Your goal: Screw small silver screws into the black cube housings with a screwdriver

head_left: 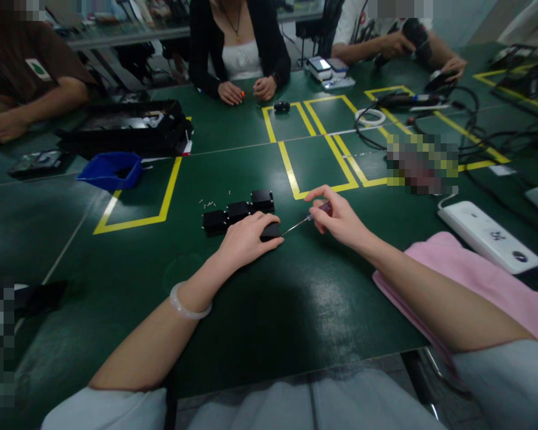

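Observation:
My left hand [250, 236] presses a small black block [270, 232] onto the green table, its fingers closed around it. In my right hand [336, 216] is a thin screwdriver [303, 221], held by its dark handle between thumb and fingers. The screwdriver's tip reaches the block's right end, beside my left fingertips; whether it sits in a screw is too small to tell. Just beyond my left hand stand a black block [214, 221], a middle block [238, 211] and a far block [262, 200] in a slanting row. Several tiny screws [208, 204] lie loose behind them.
A blue bin [112, 169] and a long black housing [130, 128] stand at the left. On the right are a white power strip [488, 236], a pink cloth [466, 269] and tangled cables [468, 119]. Several people sit around the table [296, 322], which bears yellow tape outlines.

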{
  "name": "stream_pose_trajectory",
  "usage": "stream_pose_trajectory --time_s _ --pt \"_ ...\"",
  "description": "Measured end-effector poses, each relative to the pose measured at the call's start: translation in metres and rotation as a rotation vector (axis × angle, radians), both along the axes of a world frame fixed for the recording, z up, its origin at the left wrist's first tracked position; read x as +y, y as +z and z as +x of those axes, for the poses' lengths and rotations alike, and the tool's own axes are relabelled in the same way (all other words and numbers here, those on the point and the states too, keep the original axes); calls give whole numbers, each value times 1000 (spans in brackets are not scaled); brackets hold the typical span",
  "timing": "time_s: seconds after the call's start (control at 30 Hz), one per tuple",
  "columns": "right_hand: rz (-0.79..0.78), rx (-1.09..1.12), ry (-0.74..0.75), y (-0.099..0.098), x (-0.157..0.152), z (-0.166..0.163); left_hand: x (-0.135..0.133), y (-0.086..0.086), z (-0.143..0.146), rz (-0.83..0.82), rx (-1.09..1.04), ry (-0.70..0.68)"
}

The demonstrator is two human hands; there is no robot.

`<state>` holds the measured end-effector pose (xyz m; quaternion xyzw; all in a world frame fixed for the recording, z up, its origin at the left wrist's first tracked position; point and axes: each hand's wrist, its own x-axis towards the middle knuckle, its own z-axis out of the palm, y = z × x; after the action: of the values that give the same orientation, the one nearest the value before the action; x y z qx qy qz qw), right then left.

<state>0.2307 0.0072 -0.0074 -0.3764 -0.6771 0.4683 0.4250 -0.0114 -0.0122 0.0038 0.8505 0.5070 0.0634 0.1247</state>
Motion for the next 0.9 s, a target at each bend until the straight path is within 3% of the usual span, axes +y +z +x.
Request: stream_pose_trajectory --time_s 0.67,0.9 --pt "-55 10 -19 1 0 -1 0 0 0 1 7 4" --pt "-4 35 10 -2 1 0 0 0 0 3 8 3"
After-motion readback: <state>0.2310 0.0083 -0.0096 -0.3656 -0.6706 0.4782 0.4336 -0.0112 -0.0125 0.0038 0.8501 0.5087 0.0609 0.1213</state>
